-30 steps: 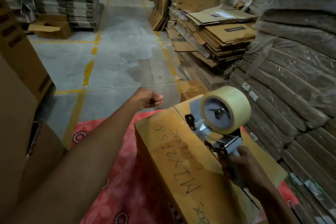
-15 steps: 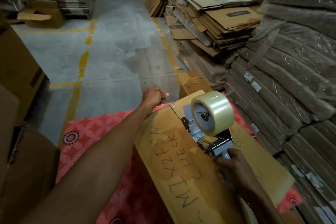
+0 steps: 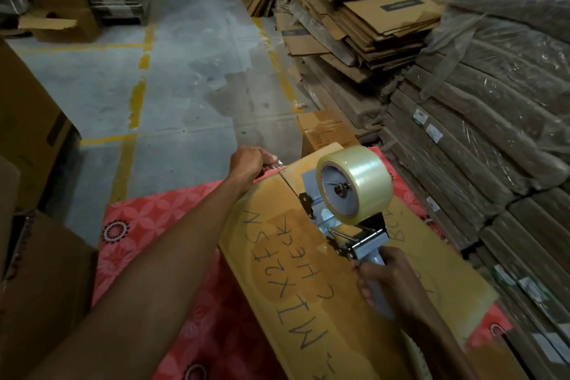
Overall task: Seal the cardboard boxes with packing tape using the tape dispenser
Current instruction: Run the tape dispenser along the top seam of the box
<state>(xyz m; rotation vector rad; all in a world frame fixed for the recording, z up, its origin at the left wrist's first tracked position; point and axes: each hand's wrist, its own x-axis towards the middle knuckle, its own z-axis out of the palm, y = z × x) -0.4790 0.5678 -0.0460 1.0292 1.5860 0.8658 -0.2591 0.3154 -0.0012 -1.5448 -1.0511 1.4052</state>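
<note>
A closed cardboard box point(image 3: 271, 259) with black handwriting lies on a red patterned cloth point(image 3: 148, 219). My right hand point(image 3: 391, 274) grips the grey handle of a tape dispenser point(image 3: 348, 225), whose clear tape roll point(image 3: 357, 185) stands above the box's top seam. My left hand point(image 3: 249, 163) reaches to the box's far edge and pinches the free end of the clear tape point(image 3: 277, 165) there.
Flattened cartons point(image 3: 370, 18) and wrapped cardboard bundles point(image 3: 493, 133) are stacked along the right. A small box point(image 3: 327, 133) sits just beyond the far edge. Brown boxes point(image 3: 27, 120) stand at the left. Grey concrete floor point(image 3: 185, 71) with yellow lines lies ahead.
My left hand has come down from over the floor to the box's far edge and now pinches the tape end. The dispenser has stayed above the seam.
</note>
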